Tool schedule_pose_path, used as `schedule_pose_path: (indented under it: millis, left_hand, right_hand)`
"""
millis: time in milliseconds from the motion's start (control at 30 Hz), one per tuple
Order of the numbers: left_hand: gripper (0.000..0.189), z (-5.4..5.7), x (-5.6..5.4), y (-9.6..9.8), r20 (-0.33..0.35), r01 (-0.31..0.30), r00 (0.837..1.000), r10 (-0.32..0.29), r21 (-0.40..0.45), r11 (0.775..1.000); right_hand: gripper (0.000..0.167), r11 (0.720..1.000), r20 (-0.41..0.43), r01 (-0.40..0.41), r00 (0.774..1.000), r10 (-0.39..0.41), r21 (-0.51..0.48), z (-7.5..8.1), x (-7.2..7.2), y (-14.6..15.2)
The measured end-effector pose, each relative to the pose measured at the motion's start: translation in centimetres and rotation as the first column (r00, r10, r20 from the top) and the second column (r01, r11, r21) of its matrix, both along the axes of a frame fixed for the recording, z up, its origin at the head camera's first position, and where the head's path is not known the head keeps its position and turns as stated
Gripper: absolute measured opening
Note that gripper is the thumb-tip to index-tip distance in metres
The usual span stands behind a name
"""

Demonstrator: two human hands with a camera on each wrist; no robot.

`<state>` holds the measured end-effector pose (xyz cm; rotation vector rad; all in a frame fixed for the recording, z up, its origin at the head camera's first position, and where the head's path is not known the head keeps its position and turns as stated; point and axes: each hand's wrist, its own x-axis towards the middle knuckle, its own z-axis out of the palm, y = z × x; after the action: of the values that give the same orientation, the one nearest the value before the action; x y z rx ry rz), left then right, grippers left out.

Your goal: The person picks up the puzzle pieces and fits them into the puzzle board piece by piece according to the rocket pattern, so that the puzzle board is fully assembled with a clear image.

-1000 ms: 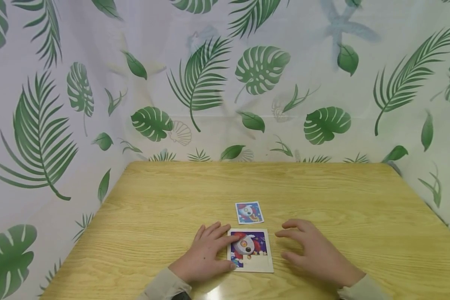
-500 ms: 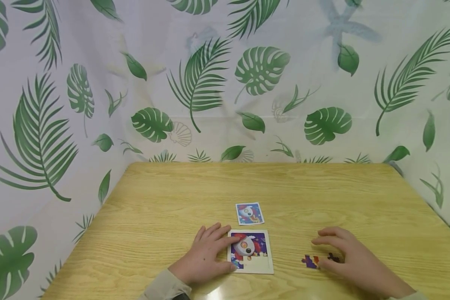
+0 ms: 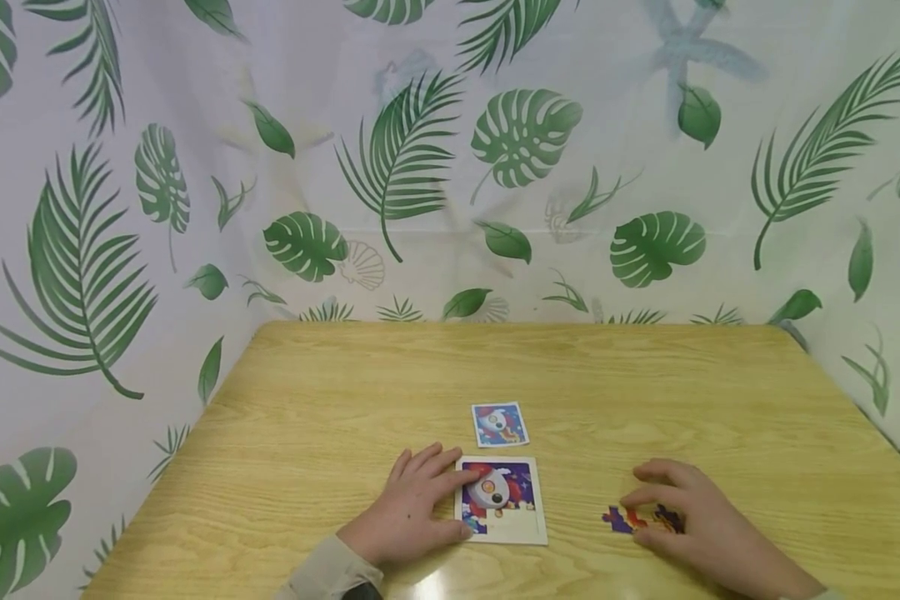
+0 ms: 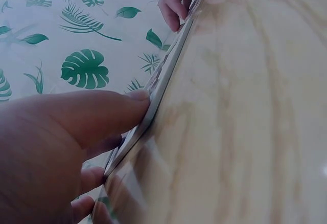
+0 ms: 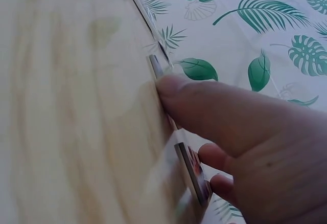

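Observation:
My left hand (image 3: 416, 504) rests at the left side of a square jigsaw puzzle board (image 3: 517, 527). Its forefinger and thumb lie on the board's edge, and the other fingers spread on the table. Pieces with a white rocket-like picture fill the board's top and left; its lower right shows bare cream. To the right, my right hand (image 3: 701, 521) pinches a purple and orange puzzle piece (image 3: 635, 518) that lies flat on the table. In the right wrist view the thumb touches one piece, with another piece (image 5: 193, 173) beside the fingers. The palm partly hides a dark piece (image 3: 670, 518).
A small picture card (image 3: 499, 425) lies just behind the board, showing a similar picture. The wooden table (image 3: 345, 392) reaches back to a white cloth wall (image 3: 435, 283) with green leaves. Light glares near the table's front edge.
My right hand has moved from beside the board to the loose pieces on the right, and its thumb and forefinger have come closer together. My left hand has stayed in place.

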<state>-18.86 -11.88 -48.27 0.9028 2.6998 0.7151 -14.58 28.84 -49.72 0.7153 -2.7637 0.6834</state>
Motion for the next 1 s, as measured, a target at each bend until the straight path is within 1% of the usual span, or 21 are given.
schedule_pose_path:
  millis: [300,433,633,833,1000]
  left_hand:
    - [0.069,0.1,-0.1,0.0,-0.004,0.000,1.000,0.000,0.005,1.000]
    - [0.069,0.1,-0.1,0.0,-0.005,0.000,1.000,0.000,-0.001,1.000]
    - [0.069,0.0,-0.1,0.1,-0.007,0.000,1.000,0.000,-0.009,1.000]
    - [0.069,0.0,-0.1,0.0,-0.008,0.001,1.000,-0.001,-0.003,1.000]
    - [0.068,0.1,0.0,0.1,-0.014,0.007,1.000,-0.007,0.005,1.000]
  right_hand:
    - [0.026,0.999,-0.089,-0.020,0.996,0.017,-0.025,0.2,0.2,-0.5]
    - [0.025,1.000,-0.112,-0.020,0.994,0.018,-0.019,0.3,0.1,-0.7]
    - [0.026,1.000,-0.106,0.003,0.994,-0.004,-0.004,0.3,0.0,-1.1]
    - [0.029,1.000,-0.089,0.011,0.996,-0.012,-0.016,0.4,-0.1,-1.4]
    - [0.029,0.999,-0.103,0.007,0.995,-0.010,-0.033,0.5,-0.2,-1.6]
